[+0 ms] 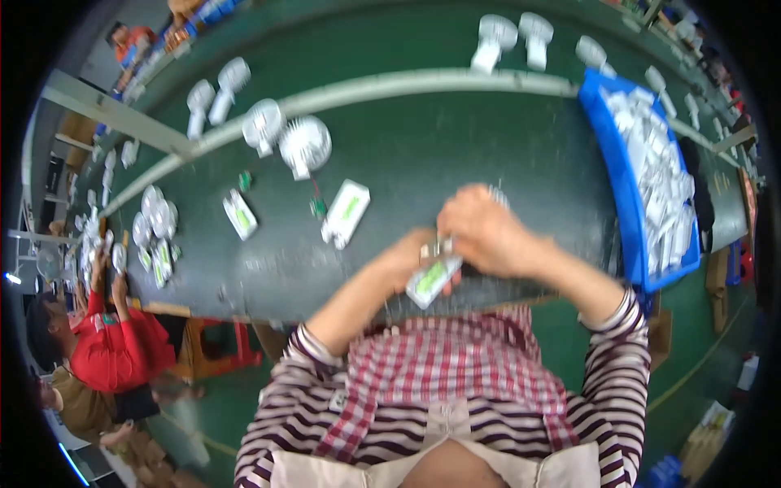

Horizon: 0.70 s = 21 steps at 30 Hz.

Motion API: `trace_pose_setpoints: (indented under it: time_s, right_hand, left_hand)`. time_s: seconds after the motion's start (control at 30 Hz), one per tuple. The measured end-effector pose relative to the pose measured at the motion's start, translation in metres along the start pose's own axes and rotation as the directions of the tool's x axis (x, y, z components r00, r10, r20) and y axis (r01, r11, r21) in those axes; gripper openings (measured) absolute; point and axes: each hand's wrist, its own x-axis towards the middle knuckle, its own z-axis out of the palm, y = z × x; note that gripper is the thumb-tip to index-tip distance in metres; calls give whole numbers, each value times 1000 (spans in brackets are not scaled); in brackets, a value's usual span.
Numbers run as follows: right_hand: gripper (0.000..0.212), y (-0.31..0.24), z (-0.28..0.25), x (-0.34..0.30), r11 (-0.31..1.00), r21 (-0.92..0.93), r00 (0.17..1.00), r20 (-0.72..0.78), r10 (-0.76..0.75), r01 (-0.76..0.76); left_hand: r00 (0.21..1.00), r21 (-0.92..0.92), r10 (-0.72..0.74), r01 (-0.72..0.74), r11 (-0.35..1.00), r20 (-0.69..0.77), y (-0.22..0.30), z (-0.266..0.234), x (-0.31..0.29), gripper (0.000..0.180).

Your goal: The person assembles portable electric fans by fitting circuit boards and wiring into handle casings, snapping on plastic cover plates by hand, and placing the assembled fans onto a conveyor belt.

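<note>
My left hand (404, 259) grips a white plastic handle casing (434, 281) with a yellow-green label or battery inside it, near the table's front edge. Fingers of my right hand (486, 233) are closed at the casing's upper end; what they pinch is hidden. A bit of a white ribbed fan head (499, 196) shows behind that hand. Further left lies another open white casing (347, 213), beside a small green circuit board (318, 207) wired to a round fan head (307, 145). A second casing (240, 215), board (245, 180) and fan head (264, 124) lie beyond it.
A blue bin (612, 171) full of white plastic parts stands at the right. A pale rail (382, 88) crosses the dark table, with several white fans (493, 45) beyond it. More fan parts (157, 215) lie at the left, near a co-worker in red (118, 350).
</note>
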Motion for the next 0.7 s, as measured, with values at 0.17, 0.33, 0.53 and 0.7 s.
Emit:
trace_pose_setpoints:
  time_s: [0.17, 0.33, 0.53, 0.7]
  right_hand:
    - [15, 4, -5, 1, 969, 176, 984, 17, 175, -175]
    - [16, 6, 1, -4, 966, 186, 983, 37, 178, -182]
    - [17, -6, 0, -5, 968, 203, 989, 15, 145, -145]
    - [20, -29, 16, -22, 982, -151, 952, -300, 67, -117]
  left_hand:
    - [997, 33, -19, 16, 999, 78, 10, 0, 12, 22]
    - [993, 25, -63, 61, 998, 97, 3, 4, 12, 21]
    - [995, 9, -52, 51, 999, 83, 0, 3, 8, 22]
    - [970, -238, 75, -131, 962, -230, 4, 14, 5, 26]
